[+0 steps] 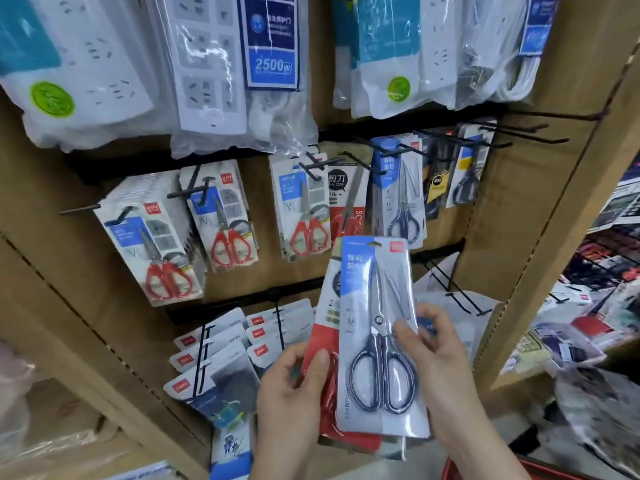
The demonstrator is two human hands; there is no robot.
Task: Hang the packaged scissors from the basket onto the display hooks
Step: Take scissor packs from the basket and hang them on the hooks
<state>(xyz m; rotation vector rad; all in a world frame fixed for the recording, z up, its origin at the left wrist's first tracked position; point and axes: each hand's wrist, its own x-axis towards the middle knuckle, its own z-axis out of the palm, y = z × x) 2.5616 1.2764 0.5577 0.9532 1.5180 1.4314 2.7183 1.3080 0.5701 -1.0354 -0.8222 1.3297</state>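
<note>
In front of the brown display board [540, 168], below the bagged power strips [207, 64] and the hung rows of red-handled scissors [228, 216], you hold a stack of packaged scissors [377, 341] upright, a dark-handled pair foremost. Your left hand [294, 389] grips its left edge. Your right hand [443, 368] pinches the right side, thumb on the front. Bare hooks [540, 136] jut out at upper right.

1. A shop: a display wall of brown board [540, 220] fitted with rows of black wire display hooks [79, 209].
2. Identical blister-carded packs of red-handled scissors [230, 220] hang in stacks from the hooks.
3. Above them hang white power strips in clear plastic bags [207, 71], one printed label reading 2500W.
4. More packaged goods [588, 323] crowd a neighbouring rack at right.
</note>
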